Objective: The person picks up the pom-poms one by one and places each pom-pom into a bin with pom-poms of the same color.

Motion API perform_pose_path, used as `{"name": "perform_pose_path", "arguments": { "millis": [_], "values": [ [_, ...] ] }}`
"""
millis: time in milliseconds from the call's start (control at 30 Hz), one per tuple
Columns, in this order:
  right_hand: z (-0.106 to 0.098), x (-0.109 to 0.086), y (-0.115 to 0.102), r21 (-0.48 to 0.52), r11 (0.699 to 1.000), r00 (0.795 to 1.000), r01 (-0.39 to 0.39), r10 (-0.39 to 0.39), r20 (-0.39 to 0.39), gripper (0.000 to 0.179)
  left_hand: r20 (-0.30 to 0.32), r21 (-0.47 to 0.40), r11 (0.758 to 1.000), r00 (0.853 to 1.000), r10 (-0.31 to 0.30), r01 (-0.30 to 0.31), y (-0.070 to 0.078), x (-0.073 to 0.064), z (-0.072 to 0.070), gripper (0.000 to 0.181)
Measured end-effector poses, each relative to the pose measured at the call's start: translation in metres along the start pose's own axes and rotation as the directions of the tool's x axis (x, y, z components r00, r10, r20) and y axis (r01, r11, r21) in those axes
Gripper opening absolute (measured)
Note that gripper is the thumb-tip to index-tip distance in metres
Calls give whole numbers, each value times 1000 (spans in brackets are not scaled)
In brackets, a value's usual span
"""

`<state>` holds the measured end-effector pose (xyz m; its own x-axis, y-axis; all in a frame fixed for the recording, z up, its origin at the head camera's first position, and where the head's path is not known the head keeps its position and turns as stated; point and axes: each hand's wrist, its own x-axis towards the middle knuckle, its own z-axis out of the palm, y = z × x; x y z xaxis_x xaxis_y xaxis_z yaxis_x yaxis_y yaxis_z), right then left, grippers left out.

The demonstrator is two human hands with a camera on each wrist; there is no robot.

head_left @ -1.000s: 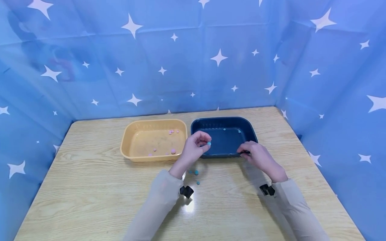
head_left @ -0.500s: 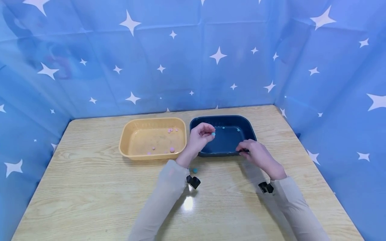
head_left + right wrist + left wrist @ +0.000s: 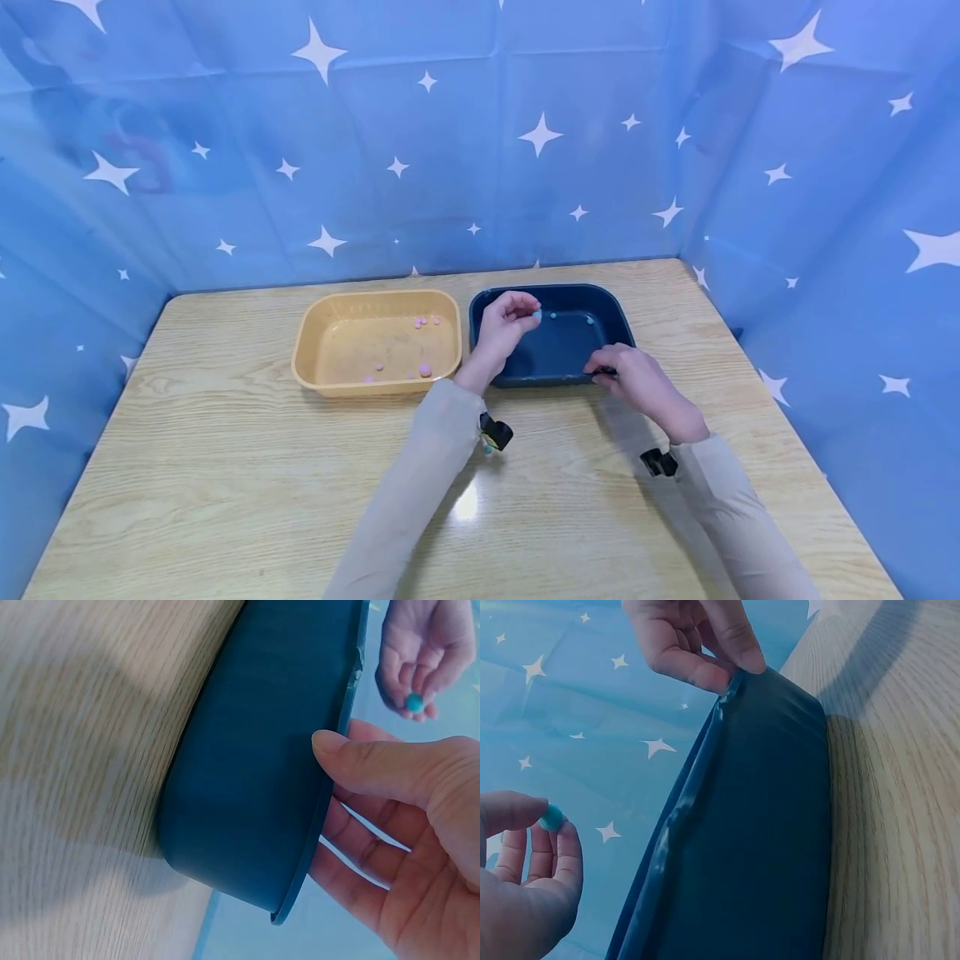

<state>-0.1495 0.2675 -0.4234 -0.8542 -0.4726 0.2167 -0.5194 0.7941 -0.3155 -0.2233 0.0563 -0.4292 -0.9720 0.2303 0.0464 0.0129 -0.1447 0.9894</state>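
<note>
My left hand (image 3: 501, 333) is over the left part of the dark blue basin (image 3: 566, 354), pinching a small teal ball (image 3: 551, 818) between thumb and fingertips. With thumb outside and fingers inside, my right hand (image 3: 637, 379) grips the basin's near rim toward its right end; the right wrist view shows this thumb (image 3: 360, 759) on the wall. A few small teal balls (image 3: 589, 321) lie on the basin floor near its back. Another teal ball (image 3: 488, 449) is on the table, partly hidden by the left wrist's camera.
Left of the dark basin stands a yellow basin (image 3: 375, 346) with several small pink balls (image 3: 425, 370) inside. Both basins are near the back of the wooden table (image 3: 225, 483). A blue curtain (image 3: 435, 200) with white stars closes off the back and sides.
My left hand, still pinching the teal ball, has moved forward and slightly right, from the near rim to above the dark basin. The right hand has kept its grip on the rim.
</note>
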Motion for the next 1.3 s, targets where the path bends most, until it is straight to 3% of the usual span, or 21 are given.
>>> {"name": "perform_pose_path", "arguments": {
  "millis": [367,800,1033,1300],
  "values": [
    [1,2,-1,5,1000,1000,-1,1,5,19,-31,-119,990,996,-80,76,-5,18,5,18],
    [0,3,-3,5,1000,1000,0,0,0,18,-15,-163,977,990,-140,135,-9,18,7,21],
    [1,1,-2,2,1000,1000,2,-2,-16,18,-12,-172,977,992,-128,124,-7,16,4,19],
    [1,0,0,3,1000,1000,-5,5,-25,19,37,-91,992,996,-80,83,0,7,-4,18]
  ]
}}
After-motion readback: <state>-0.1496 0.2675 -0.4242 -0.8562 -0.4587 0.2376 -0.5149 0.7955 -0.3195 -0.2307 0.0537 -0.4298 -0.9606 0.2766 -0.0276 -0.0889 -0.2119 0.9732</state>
